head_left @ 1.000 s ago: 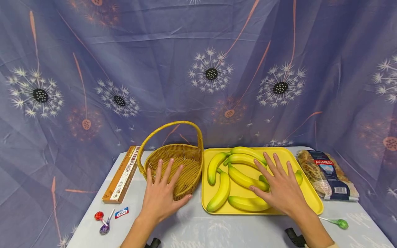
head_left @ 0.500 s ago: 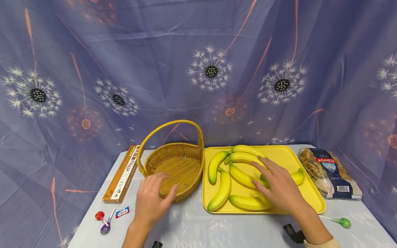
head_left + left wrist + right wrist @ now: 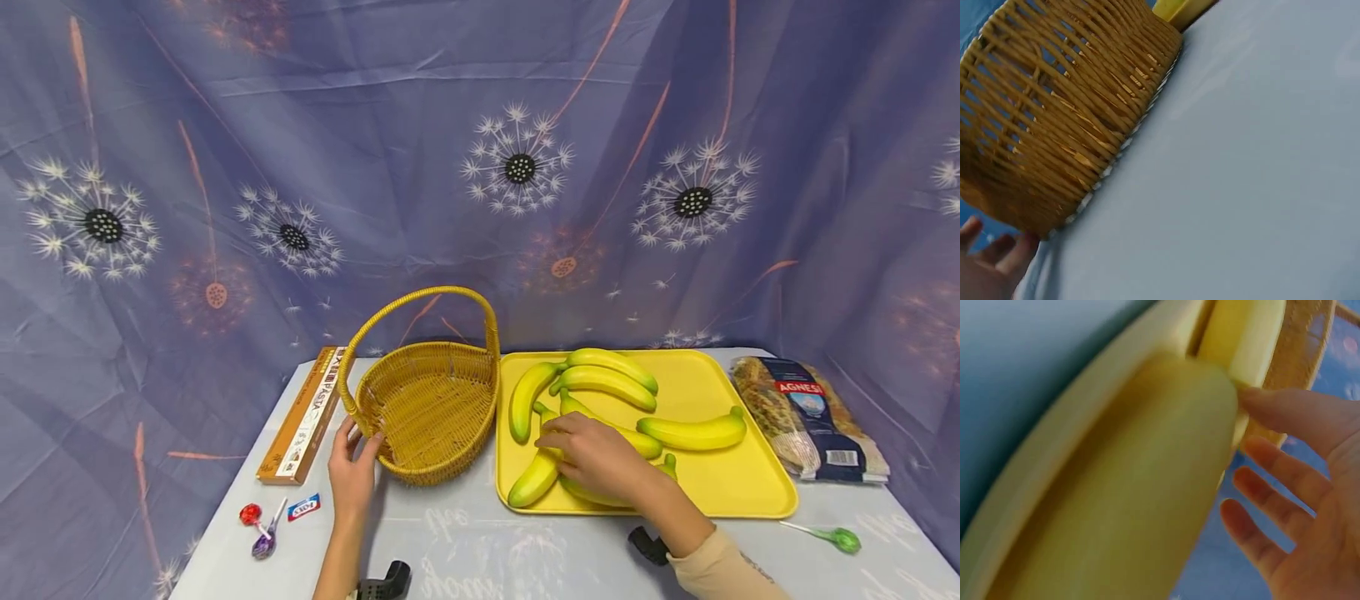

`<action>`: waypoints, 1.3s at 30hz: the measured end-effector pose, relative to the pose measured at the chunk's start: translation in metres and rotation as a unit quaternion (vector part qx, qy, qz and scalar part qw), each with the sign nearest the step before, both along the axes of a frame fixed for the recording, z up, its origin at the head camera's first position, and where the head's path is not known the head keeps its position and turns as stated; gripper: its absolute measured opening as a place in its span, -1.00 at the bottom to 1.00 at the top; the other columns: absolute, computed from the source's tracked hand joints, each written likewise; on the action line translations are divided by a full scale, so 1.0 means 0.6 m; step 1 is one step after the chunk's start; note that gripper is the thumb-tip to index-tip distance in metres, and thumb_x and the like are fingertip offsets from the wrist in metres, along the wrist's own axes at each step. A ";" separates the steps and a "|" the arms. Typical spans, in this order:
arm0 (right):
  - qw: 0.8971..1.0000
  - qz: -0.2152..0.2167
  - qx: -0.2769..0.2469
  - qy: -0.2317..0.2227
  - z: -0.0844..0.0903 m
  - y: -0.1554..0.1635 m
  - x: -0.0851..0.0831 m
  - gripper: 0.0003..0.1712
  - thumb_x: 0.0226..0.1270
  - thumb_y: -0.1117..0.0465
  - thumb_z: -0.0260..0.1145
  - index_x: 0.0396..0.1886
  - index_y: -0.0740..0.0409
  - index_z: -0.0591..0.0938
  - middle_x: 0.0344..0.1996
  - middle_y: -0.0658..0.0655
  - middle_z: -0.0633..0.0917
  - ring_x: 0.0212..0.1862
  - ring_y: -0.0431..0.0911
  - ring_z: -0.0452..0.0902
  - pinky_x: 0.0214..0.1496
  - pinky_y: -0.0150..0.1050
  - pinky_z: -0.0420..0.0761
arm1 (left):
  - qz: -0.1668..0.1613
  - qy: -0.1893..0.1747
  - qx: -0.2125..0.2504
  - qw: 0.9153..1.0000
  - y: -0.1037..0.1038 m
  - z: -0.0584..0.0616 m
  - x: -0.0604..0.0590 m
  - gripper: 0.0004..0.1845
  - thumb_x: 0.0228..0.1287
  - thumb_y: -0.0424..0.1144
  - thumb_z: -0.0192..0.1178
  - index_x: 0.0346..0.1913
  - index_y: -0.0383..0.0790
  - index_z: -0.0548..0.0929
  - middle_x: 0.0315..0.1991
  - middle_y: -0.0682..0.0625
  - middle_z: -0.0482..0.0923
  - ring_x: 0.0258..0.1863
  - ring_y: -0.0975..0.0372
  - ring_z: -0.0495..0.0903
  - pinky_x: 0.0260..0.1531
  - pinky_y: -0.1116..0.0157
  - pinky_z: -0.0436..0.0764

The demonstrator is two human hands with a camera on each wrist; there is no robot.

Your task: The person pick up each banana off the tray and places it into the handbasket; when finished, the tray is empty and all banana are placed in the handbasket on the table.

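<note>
Right hand (image 3: 592, 454) on yellow tray (image 3: 750, 492), fingers loosely curled over banana (image 3: 534, 479) at tray's front-left, not visibly clamped; banana likely light, smooth, firm, best grasped mid-body; left hand (image 3: 352, 467) fingers relaxed against basket (image 3: 431, 408) left of tray.

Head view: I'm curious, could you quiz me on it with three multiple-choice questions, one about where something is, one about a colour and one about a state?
1. Where does the pasta bag lie?
A. beside the red lollipop
B. right of the tray
C. on top of the long box

2. What colour is the tray?
A. yellow
B. red
C. white

3. What is in the basket?
A. bananas
B. lollipops
C. nothing

Answers: 1 B, it lies just past the tray's right rim. 2 A, its rim and floor are plainly yellow. 3 C, only bare weave shows inside.
</note>
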State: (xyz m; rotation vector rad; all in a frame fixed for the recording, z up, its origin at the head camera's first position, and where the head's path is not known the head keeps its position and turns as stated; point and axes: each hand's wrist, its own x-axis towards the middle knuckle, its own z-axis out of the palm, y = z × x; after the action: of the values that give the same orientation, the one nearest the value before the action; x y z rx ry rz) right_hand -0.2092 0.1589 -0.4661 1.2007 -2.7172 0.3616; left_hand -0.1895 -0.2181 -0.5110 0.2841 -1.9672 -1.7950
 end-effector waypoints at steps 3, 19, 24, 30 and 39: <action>1.000 0.022 0.018 0.005 -0.007 -0.012 -0.001 -0.58 0.10 0.23 0.48 0.02 -0.07 0.69 0.09 0.05 0.60 0.13 -0.03 0.45 0.12 -0.06 0.50 | -0.030 0.017 0.071 0.997 0.000 -0.005 0.005 -0.46 0.31 -0.33 0.22 0.34 -0.24 0.38 0.36 -0.12 0.27 0.22 -0.07 0.40 -0.07 0.31 0.59; 0.998 0.035 0.047 0.036 -0.026 -0.013 -0.022 -0.49 0.18 0.21 0.43 0.16 -0.10 0.60 0.11 -0.11 0.58 0.26 -0.04 0.35 0.27 0.01 0.31 | 0.029 0.090 0.086 0.992 0.044 -0.032 0.036 -0.48 0.26 -0.30 0.29 0.26 -0.21 0.40 0.28 -0.10 0.37 0.18 -0.05 0.45 -0.04 0.40 0.56; 0.996 0.049 0.034 0.065 -0.016 -0.010 -0.021 -0.44 0.09 0.04 0.49 0.14 -0.07 0.61 0.01 -0.14 0.61 0.16 -0.10 0.39 0.31 0.02 0.24 | 0.040 0.111 0.059 0.991 0.043 -0.033 0.040 -0.55 0.28 -0.33 0.26 0.18 -0.35 0.42 0.23 -0.18 0.42 0.18 -0.10 0.45 -0.03 0.43 0.54; 0.998 0.028 -0.033 0.048 0.021 -0.010 -0.018 -0.45 0.20 -0.03 0.41 0.19 -0.06 0.57 0.05 -0.13 0.55 0.17 -0.13 0.36 0.28 -0.04 0.28 | 0.014 0.114 0.027 0.993 0.052 0.003 0.057 -0.59 0.31 -0.40 0.20 0.17 -0.47 0.45 0.25 -0.27 0.38 0.17 -0.20 0.41 -0.07 0.46 0.55; 0.984 -0.012 -0.152 0.091 0.071 -0.058 -0.032 -0.50 0.13 -0.10 0.36 0.07 -0.04 0.61 -0.12 -0.15 0.56 -0.17 -0.27 0.42 -0.21 -0.26 0.53 | -0.012 0.165 -0.062 0.984 0.030 0.016 0.041 -0.71 0.09 -0.68 0.09 -0.08 -0.63 0.42 0.39 -0.25 0.20 0.34 -0.10 0.23 0.10 0.19 0.48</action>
State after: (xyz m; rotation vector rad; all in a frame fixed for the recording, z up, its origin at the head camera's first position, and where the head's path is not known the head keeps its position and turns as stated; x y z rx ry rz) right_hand -0.2287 0.1241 -0.4236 1.0591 -2.4109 0.6068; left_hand -0.1649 -0.1999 -0.5013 -0.0750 -1.8377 -1.6058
